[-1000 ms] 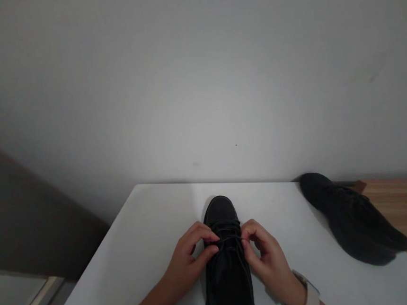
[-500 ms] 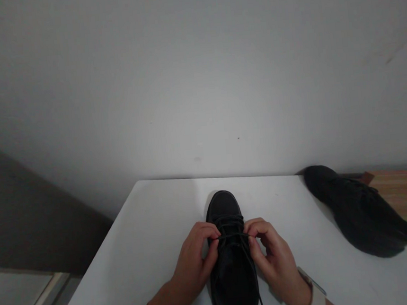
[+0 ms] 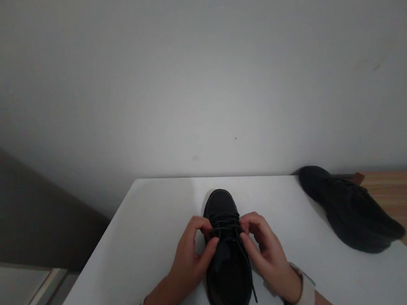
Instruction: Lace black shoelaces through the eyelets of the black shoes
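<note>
A black lace-up shoe [image 3: 220, 201] lies on the white table with its toe pointing away from me and its opening towards me. Dark shoelaces [image 3: 226, 221] cross its front in several rows. My left hand [image 3: 190, 251] is bent in a pinch at the left edge of the lacing, its thumb lying on the shoe. At the right edge, my right hand [image 3: 265, 247] pinches the lace between thumb and index finger; the fingertips partly hide it. One loose lace end hangs along the shoe's right side, near the heel.
A second black shoe [image 3: 351, 211] rests at the right of the white table [image 3: 152, 214], beside a wood-grain board [image 3: 389, 198]. A pale wall [image 3: 198, 91] rises right behind the table. Beyond the left edge stands a light panel [image 3: 19, 292].
The lace strand stretched straight between my hands now lies down against the shoe. Both hands have shifted slightly up to the lacing edges, and the view has moved a little.
</note>
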Demonstrator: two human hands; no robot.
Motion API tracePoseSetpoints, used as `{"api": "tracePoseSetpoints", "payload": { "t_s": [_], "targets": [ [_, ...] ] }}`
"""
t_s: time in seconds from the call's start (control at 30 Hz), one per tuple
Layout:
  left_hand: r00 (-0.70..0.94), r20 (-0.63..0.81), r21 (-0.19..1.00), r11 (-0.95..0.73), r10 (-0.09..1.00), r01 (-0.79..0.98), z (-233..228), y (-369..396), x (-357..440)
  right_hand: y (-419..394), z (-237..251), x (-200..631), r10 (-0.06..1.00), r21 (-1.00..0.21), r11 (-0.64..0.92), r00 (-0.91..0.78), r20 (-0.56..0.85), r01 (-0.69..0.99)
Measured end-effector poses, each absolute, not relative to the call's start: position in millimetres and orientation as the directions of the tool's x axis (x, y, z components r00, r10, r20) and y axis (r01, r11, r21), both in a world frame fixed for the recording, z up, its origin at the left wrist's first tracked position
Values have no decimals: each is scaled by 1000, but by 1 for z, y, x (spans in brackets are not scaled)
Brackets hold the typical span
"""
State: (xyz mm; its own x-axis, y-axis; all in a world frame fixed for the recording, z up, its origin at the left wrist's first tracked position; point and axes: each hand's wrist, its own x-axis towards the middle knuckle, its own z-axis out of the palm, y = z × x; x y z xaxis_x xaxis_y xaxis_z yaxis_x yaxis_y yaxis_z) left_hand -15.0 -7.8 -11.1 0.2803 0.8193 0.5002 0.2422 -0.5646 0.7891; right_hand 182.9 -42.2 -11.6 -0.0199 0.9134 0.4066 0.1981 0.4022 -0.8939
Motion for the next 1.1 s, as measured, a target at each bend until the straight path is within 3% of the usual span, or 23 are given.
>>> {"api": "tracePoseSetpoints", "payload": {
  "t_s": [0.43,0.73,1.1],
  "targets": [
    [262,571,724,-627,778,286,-8,-6,-15,-38,-16,182,885,-872,456,12,466,178],
    [283,500,802,-561,818,205,-10,-7,-14,-38,-18,181,879,-875,453,79,470,168],
    [311,502,802,-569,807,182,-8,-3,-18,-37,-12,186,891,-870,449,-24,454,203]
  ]
}}
